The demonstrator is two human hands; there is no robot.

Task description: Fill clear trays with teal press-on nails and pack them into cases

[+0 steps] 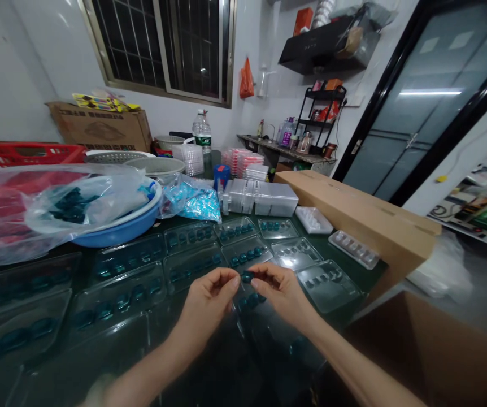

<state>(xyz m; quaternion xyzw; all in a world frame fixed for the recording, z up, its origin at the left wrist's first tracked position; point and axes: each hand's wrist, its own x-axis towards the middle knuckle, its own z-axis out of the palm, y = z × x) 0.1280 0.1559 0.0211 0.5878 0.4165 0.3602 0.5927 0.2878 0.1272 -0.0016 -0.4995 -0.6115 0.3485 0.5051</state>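
Teal piece [247, 276]: right in the small gap between your two sets of fingertips, held above the trays. Too small to make out its details, sorry.
Right hand [281, 288]: thumb and forefinger nearly closed, with the piece at their tips. I'd keep that pinch light; it looks smooth, so it may well slip if you squeeze.
Left hand [212, 289]: thumb and forefinger drawn into a pinch just beside the piece. Can't tell if they've got its edge. Honestly, I'd let one hand steady and the other do the fiddly bit.
Forearms: both reach in low, so I'd keep your wrists up, or you might nudge a tray.
Clear trays [330, 299]: spread left, right and beyond your hands, lots with rows of teal lumps [247, 257]. The ones under your left arm are too dim to read well.
Dark green table [374, 277]: shiny, could be slidy under plastic.
Blue basin [116, 234]: beyond your left hand, plastic draped over it. The bag of blue packets [201, 204] is just past its right side.
Cardboard box [366, 212]: long one, beyond your right hand.
Room: barred window [165, 45] straight past your left hand, glass door [413, 113] off past your right.
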